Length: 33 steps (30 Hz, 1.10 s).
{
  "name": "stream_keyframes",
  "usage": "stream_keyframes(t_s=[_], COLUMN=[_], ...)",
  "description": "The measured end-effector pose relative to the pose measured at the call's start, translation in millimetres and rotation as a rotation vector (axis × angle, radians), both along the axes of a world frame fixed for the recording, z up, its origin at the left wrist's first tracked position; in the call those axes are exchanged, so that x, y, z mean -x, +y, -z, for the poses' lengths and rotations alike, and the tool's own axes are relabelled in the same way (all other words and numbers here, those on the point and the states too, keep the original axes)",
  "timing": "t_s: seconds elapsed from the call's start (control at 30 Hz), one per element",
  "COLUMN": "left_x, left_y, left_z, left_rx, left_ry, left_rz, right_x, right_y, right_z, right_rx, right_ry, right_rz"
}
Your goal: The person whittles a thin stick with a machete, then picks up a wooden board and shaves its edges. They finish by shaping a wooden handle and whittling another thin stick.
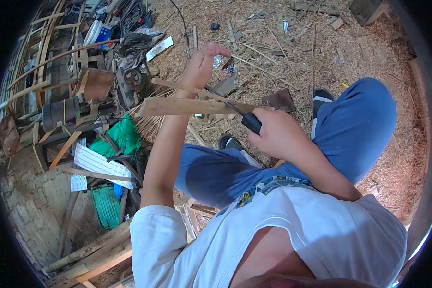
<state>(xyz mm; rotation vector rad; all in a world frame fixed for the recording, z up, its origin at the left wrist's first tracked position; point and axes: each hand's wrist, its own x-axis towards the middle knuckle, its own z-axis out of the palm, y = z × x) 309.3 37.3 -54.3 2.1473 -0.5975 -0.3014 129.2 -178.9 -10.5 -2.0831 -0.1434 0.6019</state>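
You seem mid-split: right hand (277, 137) clenched on the black-handled knife (251, 122) at the bamboo slat (187, 106), left hand (200, 67) gripping that slat beyond it, so the next push calls for steady pressure.

**Both hands closed, left raised ahead of right**

- left arm (162, 144): bare, elbow low at 7 o'clock, forearm rising steeply toward 12 o'clock.
- left hand (200, 67): highest point, near 12 o'clock. Wrist slightly cocked, fingers curled in against the thumb, one fingertip poking out toward 3 o'clock.
- right arm (317, 168): enters from 4 o'clock, forearm angled toward 10 o'clock.
- right hand (279, 135): just right of centre, clenched in a tight fist, back of hand up, wrist straight.
- Hands well apart, the left one farther out from the body.
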Motion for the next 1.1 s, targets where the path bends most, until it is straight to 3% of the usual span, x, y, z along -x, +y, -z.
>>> stream_keyframes(t_s=[0.23, 0.4, 0.7, 0.83, 0.93, 1.0, 1.07, 1.1], left_x=[-16.8, -5.4, 8.7, 20.8, 30.1, 17.8, 34.6, 35.6], left_y=[-10.5, -0.4, -9.8, -25.0, -44.3, -54.5, -66.0, -69.2], left_z=[33.4, 66.7, 65.0, 62.4, 60.8, 75.9, 51.4, 51.6], left_rx=[0.064, 0.116, 0.122, 0.072, 0.133, 0.151, 0.143, 0.255], left_ry=[-0.013, 0.017, 0.114, -0.014, 0.004, 0.005, -0.027, -0.031], left_rz=[0.043, 0.026, -0.007, 0.020, 0.002, 0.095, 0.150, 0.174], right_x=[-9.0, -3.5, 18.7, 39.6, 64.3, 75.4, 72.9, 75.7], right_y=[-5.7, 1.3, 1.7, -7.0, -11.7, -20.8, -30.7, -33.1], right_z=[13.5, 32.9, 36.2, 29.8, 51.3, 40.7, 14.1, 15.0], right_rx=[-0.007, 0.069, 0.082, 0.069, 0.062, 0.084, 0.147, 0.167], right_ry=[0.116, 0.034, -0.007, 0.040, -0.244, -0.249, -0.126, -0.120], right_rz=[0.061, 0.021, 0.056, 0.086, 0.133, 0.142, 0.073, 0.096])
